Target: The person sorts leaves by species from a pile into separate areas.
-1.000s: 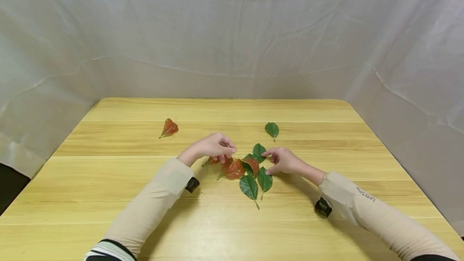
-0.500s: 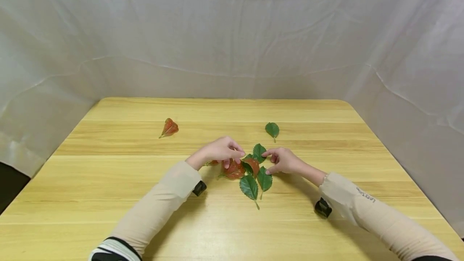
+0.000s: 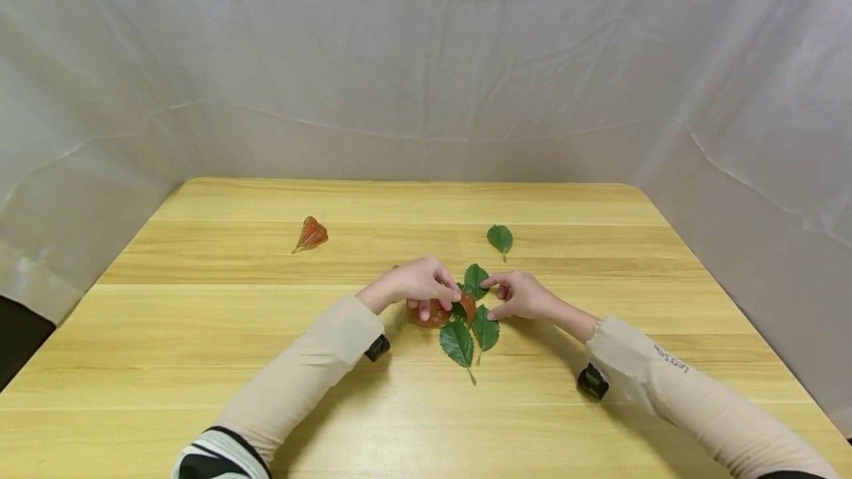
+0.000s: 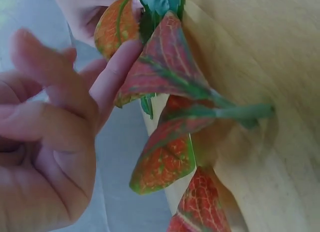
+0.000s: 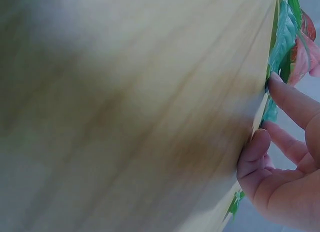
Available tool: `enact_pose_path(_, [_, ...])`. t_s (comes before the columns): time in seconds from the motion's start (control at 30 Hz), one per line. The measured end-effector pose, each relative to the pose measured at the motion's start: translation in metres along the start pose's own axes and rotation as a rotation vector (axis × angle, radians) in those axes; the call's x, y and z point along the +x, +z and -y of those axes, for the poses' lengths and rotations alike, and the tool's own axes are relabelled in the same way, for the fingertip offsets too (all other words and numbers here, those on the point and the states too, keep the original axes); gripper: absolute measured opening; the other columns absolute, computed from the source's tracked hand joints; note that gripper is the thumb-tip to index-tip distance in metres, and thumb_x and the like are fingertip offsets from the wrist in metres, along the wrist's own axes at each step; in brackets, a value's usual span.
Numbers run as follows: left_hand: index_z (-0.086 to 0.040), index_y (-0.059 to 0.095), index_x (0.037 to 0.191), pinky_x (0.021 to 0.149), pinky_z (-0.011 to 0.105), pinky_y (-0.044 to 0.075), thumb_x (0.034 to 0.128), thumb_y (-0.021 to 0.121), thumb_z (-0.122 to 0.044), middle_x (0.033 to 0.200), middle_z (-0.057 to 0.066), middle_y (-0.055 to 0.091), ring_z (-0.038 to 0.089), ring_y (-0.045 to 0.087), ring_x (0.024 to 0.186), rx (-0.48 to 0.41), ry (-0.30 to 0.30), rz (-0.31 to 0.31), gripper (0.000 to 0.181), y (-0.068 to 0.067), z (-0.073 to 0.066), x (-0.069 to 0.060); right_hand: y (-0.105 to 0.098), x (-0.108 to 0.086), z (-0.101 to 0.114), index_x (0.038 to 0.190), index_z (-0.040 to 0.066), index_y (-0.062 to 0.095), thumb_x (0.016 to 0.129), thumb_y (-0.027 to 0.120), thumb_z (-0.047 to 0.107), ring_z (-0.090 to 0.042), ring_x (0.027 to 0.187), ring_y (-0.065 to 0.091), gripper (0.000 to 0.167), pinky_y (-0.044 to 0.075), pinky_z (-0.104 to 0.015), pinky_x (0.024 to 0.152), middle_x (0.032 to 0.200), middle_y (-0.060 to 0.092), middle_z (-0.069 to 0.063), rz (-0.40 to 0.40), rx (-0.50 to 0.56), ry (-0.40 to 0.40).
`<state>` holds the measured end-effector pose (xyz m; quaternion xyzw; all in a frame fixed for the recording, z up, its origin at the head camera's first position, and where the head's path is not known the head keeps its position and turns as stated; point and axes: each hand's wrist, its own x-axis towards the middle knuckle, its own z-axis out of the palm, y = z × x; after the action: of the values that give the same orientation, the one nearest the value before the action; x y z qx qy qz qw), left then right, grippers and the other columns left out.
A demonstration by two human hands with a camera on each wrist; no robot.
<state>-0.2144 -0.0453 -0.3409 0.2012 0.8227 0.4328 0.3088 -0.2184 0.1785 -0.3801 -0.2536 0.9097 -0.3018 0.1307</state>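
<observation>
My left hand (image 3: pixel 421 281) hovers over the red leaves in the head view, thumb and index finger close to a small red leaf (image 3: pixel 469 306). In the left wrist view one fingertip lies against a red-veined leaf (image 4: pixel 167 66), and no pinched leaf shows. My right hand (image 3: pixel 526 296) is on the right of the pile. Its index finger touches the upper green leaf (image 3: pixel 475 281) and its thumb the lower green leaf (image 3: pixel 487 329). Another green leaf (image 3: pixel 456 343) lies in front. A larger red leaf (image 3: pixel 435 316) is partly hidden beneath my left hand.
A single red leaf (image 3: pixel 310 233) lies farther back on the left of the wooden table (image 3: pixel 200 346). A lone green leaf (image 3: pixel 499 238) lies behind the pile. Pale cloth (image 3: pixel 426 94) hangs around the back and sides.
My left hand has moved right and slightly toward me, across the red leaves to the small red leaf in the pile. My right hand has stayed in place.
</observation>
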Motion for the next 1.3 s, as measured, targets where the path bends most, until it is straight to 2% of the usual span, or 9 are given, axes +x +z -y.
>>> enact_pose_path(0.17, [-0.003, 0.067, 0.102, 0.034, 0.021, 0.026, 0.0867, 0.06, -0.014, 0.076, 0.018, 0.066, 0.01, 0.045, 0.033, 0.002, 0.017, 0.021, 0.021, -0.001, -0.001, 0.001, 0.0, 0.0, -0.001, 0.109, -0.007, 0.059, 0.067, 0.077, 0.009, -0.013, 0.06, 0.04, 0.048, 0.036, -0.025, 0.053, 0.072, 0.05, -0.006, -0.003, -0.003, -0.014])
enact_pose_path(0.33, [-0.003, 0.069, 0.098, 0.036, 0.02, 0.027, 0.0837, 0.063, -0.012, 0.077, 0.015, 0.066, 0.01, 0.048, 0.036, -0.035, 0.038, 0.013, 0.018, 0.001, -0.002, 0.003, 0.0, 0.001, -0.002, 0.109, -0.007, 0.059, 0.068, 0.078, 0.009, -0.012, 0.059, 0.04, 0.048, 0.036, -0.024, 0.052, 0.071, 0.05, -0.006, -0.007, -0.002, -0.014])
enact_pose_path(0.43, [-0.004, 0.071, 0.094, 0.037, 0.02, 0.031, 0.0804, 0.067, -0.012, 0.075, 0.012, 0.067, 0.012, 0.052, 0.042, -0.037, 0.062, -0.028, 0.016, 0.001, -0.003, 0.004, -0.001, 0.001, -0.002, 0.108, -0.007, 0.059, 0.067, 0.078, 0.009, -0.012, 0.058, 0.04, 0.048, 0.036, -0.024, 0.052, 0.071, 0.05, -0.006, -0.007, -0.001, -0.017])
enact_pose_path(0.53, [-0.004, 0.071, 0.091, 0.04, 0.021, 0.037, 0.0774, 0.07, -0.011, 0.071, 0.011, 0.066, 0.017, 0.058, 0.052, -0.056, 0.084, -0.098, 0.016, 0.001, -0.005, 0.004, -0.001, 0.001, -0.002, 0.108, -0.007, 0.059, 0.067, 0.078, 0.009, -0.012, 0.059, 0.04, 0.048, 0.036, -0.024, 0.052, 0.07, 0.05, -0.005, -0.007, 0.006, -0.017])
enact_pose_path(0.7, [0.002, 0.069, 0.092, 0.051, 0.027, 0.046, 0.0758, 0.071, -0.009, 0.075, 0.006, 0.067, 0.024, 0.063, 0.068, -0.15, 0.093, -0.174, 0.019, 0.0, -0.008, 0.005, 0.0, 0.003, -0.002, 0.108, -0.008, 0.059, 0.068, 0.077, 0.008, -0.012, 0.058, 0.04, 0.047, 0.036, -0.023, 0.053, 0.07, 0.049, -0.004, -0.003, 0.012, -0.012])
enact_pose_path(0.93, [-0.002, 0.07, 0.086, 0.061, 0.037, 0.05, 0.075, 0.073, -0.014, 0.075, 0.006, 0.067, 0.027, 0.064, 0.071, -0.195, 0.087, -0.196, 0.017, 0.001, -0.01, 0.004, 0.0, 0.002, -0.001, 0.107, -0.008, 0.059, 0.068, 0.077, 0.008, -0.011, 0.057, 0.039, 0.046, 0.035, -0.023, 0.051, 0.068, 0.049, -0.005, 0.001, 0.016, -0.018])
enact_pose_path(1.07, [0.003, 0.068, 0.088, 0.066, 0.044, 0.05, 0.0758, 0.071, -0.007, 0.076, 0.01, 0.067, 0.028, 0.064, 0.068, -0.24, 0.112, -0.236, 0.016, -0.003, -0.012, 0.002, 0.0, 0.002, -0.003, 0.107, -0.008, 0.059, 0.068, 0.077, 0.009, -0.012, 0.058, 0.039, 0.046, 0.035, -0.024, 0.052, 0.068, 0.049, -0.005, 0.0, 0.008, -0.025])
enact_pose_path(1.3, [0.006, 0.065, 0.097, 0.069, 0.045, 0.049, 0.0778, 0.065, 0.004, 0.085, 0.015, 0.066, 0.019, 0.062, 0.062, -0.272, 0.142, -0.326, 0.019, -0.014, -0.008, -0.001, -0.001, 0.002, -0.005, 0.106, -0.008, 0.059, 0.068, 0.077, 0.01, -0.012, 0.059, 0.04, 0.046, 0.035, -0.025, 0.054, 0.068, 0.049, -0.005, -0.005, 0.003, -0.043])
